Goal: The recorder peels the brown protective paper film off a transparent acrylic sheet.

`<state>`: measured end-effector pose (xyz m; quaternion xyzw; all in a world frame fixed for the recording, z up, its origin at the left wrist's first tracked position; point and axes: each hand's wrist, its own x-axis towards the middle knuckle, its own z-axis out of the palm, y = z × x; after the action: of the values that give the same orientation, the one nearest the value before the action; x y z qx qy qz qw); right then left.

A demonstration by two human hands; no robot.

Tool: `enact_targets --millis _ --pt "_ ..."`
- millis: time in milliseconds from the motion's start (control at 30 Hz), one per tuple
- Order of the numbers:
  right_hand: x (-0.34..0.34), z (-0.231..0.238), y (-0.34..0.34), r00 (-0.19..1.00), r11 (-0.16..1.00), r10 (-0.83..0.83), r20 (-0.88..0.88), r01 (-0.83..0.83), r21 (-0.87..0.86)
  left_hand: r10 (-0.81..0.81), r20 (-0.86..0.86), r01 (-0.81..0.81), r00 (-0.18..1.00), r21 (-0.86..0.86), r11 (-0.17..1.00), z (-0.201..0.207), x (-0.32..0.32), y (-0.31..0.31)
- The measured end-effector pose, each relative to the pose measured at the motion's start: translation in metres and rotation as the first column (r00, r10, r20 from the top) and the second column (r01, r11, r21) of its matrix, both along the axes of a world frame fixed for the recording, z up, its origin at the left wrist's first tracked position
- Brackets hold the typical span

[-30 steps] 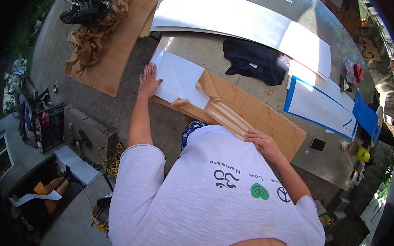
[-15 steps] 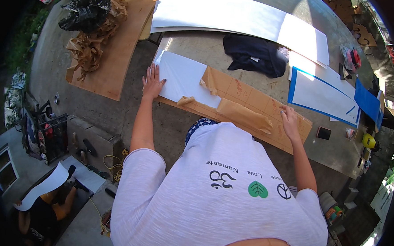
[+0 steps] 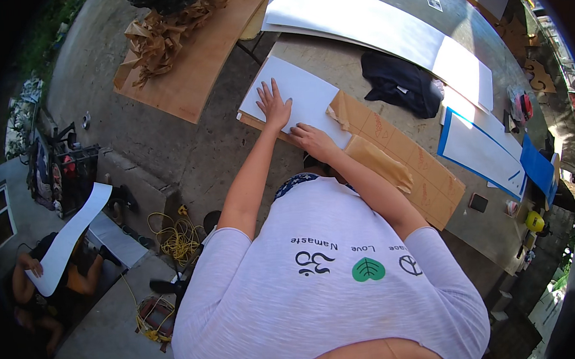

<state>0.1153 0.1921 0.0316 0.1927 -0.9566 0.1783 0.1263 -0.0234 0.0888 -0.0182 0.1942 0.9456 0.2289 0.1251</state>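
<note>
A long, narrow panel lies along the near side of the table. Its left part is bare and glossy white [image 3: 299, 83]; brown protective paper [image 3: 383, 127] covers the right part, torn at the boundary and folded back along the near edge [image 3: 378, 164]. My left hand [image 3: 274, 107] rests flat on the white surface, fingers spread. My right hand [image 3: 315, 141] is at the panel's near edge beside it, fingers curled over the spot where the paper flap was; the flap is hidden beneath them.
Long white panels [image 3: 363, 19] lie across the table's far side, with a dark cloth [image 3: 399, 86] before them. Blue-edged white sheets [image 3: 481, 150] and a phone [image 3: 478, 202] sit right. Crumpled brown paper [image 3: 157, 46] tops a wooden board. A person [image 3: 39, 270] holds a white sheet lower left.
My right hand has moved left from the paper-covered end to the near edge of the white part. My left hand has shifted from the panel's left end onto its white face.
</note>
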Motion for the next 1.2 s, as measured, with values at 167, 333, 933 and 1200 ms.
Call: enact_targets --millis 167,333,933,1200 --pt "-0.002 0.000 0.005 0.945 0.999 0.041 0.326 -0.037 -0.018 -0.061 0.140 0.071 0.988 -0.064 0.995 -0.005 0.020 0.003" --pt "0.031 0.017 0.036 0.945 0.986 0.066 0.321 -0.012 -0.167 -0.137 0.227 0.167 0.964 -0.118 0.979 0.001 0.012 0.003" --pt "0.282 0.149 0.223 0.602 0.776 -0.199 0.773 0.578 -0.251 -0.120 0.254 0.198 0.960 -0.312 0.929 0.006 0.018 0.006" --pt "0.504 0.236 0.404 0.146 0.126 -0.659 0.738 0.989 -0.083 -0.137 0.228 0.206 0.964 -0.314 0.927 0.004 0.013 0.005"
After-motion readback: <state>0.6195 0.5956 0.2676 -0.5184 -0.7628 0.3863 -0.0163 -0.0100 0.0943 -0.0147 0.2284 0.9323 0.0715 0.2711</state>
